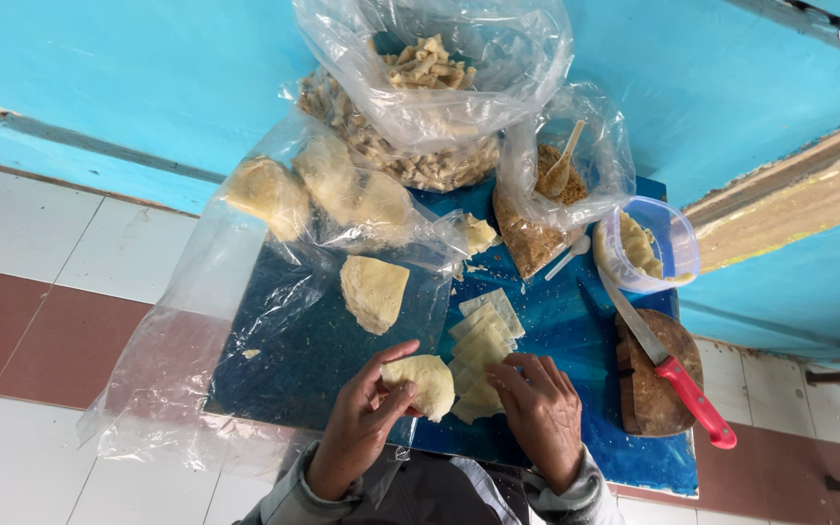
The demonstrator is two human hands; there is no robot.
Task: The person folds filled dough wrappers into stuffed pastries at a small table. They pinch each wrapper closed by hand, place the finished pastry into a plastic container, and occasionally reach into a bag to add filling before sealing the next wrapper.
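My left hand (pixel 357 423) grips a pale, rounded lump of dough (pixel 425 382) over a blue table (pixel 556 331). My right hand (pixel 542 413) rests with its fingers on the near end of a row of flat, cut dough slices (pixel 483 345). Another wedge-shaped dough piece (pixel 373 292) lies on a clear plastic sheet (pixel 177 379) just beyond my left hand. Larger dough lumps (pixel 342 190) sit inside a clear bag at the far left of the table.
A red-handled knife (pixel 678 374) lies across a round wooden board (pixel 658 384) at right. Behind are a plastic tub (pixel 648 248) of dough pieces, a bag of brown crumbs (pixel 546 209) with a wooden spoon, and bags of cut pieces (pixel 430 78). Tiled floor surrounds the table.
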